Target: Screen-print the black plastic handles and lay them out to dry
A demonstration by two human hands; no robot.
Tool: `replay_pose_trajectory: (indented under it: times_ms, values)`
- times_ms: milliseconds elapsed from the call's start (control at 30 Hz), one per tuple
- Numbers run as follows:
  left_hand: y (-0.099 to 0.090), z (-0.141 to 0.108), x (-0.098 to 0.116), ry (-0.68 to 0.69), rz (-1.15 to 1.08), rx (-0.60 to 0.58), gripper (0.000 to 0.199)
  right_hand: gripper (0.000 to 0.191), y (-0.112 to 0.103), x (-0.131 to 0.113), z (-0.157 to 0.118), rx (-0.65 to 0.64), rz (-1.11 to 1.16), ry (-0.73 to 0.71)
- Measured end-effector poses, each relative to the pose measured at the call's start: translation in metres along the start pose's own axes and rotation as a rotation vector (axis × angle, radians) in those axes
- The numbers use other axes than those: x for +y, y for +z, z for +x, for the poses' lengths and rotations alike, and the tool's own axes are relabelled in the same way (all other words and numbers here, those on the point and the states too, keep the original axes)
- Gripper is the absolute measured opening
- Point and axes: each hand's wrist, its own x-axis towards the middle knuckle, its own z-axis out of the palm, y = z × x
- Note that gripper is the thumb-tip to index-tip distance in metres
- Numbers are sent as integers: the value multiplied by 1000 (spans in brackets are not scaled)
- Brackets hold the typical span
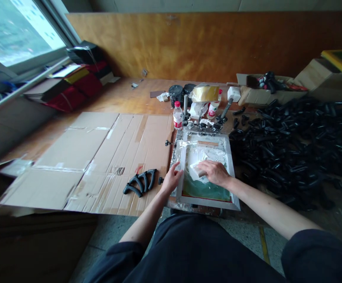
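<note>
A screen-printing frame (pixel 235 198) with a metal rim lies in front of me, its green mesh (pixel 203 190) partly smeared with white ink (pixel 193 155). On the mesh, my right hand (pixel 215 172) is closed around a small pale squeegee (pixel 199 171), partly hidden by the fingers and coated in white. My left hand (pixel 172 179) is at the frame's left rim with thumb and fingers apart, holding nothing; whether it touches the rim is unclear. Left of it, several curved black plastic handles (pixel 141 182) lie side by side on flattened cardboard (pixel 100 157).
Clamps on upright posts (pixel 185 106) stand behind the frame. Beside them are a red-capped bottle (pixel 177 116), dark tubs (pixel 176 94) and another bottle (pixel 213 108). A large heap of black plastic parts (pixel 277 145) spreads to the right, with an open carton (pixel 259 96) behind.
</note>
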Motion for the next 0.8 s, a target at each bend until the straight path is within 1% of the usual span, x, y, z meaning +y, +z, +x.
replay_pose_trajectory:
  times_ms: [67,133,200,233,300,367,400,433,500,567,600,633,667,733,800]
  values:
    - [0,-1,2,-7,-20,2,57,37,8,-4,-13,-3,25,-73]
    - [0,-2,5,-17,-28,6,57,30,6,-5,-16,-48,64,-72]
    - [-2,-4,8,-17,-31,2,57,21,-4,-3,-3,-47,82,26]
    - [-4,-5,11,-8,-38,-9,59,24,-11,0,10,-21,77,92]
    - [-10,-9,20,12,-80,-47,63,41,-27,10,40,54,44,212]
    - [-17,-13,34,30,-152,-84,66,58,-45,27,63,111,3,294]
    - [-21,-15,43,38,-192,-90,66,60,-56,40,69,136,-1,334]
    - [-24,-17,55,47,-228,-84,64,58,-67,54,69,172,13,388]
    - [-29,-18,81,72,-290,-53,65,46,-86,85,56,270,69,524]
    - [-31,-15,110,125,-354,-11,67,39,-96,112,32,351,106,657]
    - [-32,-12,125,173,-387,14,65,40,-94,119,19,363,107,699]
    - [-32,-8,139,233,-415,38,63,42,-88,122,7,354,103,717]
    - [-32,-3,153,295,-434,52,59,42,-77,119,-2,329,107,718]
    - [-30,7,173,387,-446,65,55,32,-44,99,-15,234,134,652]
    - [-26,13,183,399,-453,88,54,27,-8,70,-17,104,108,511]
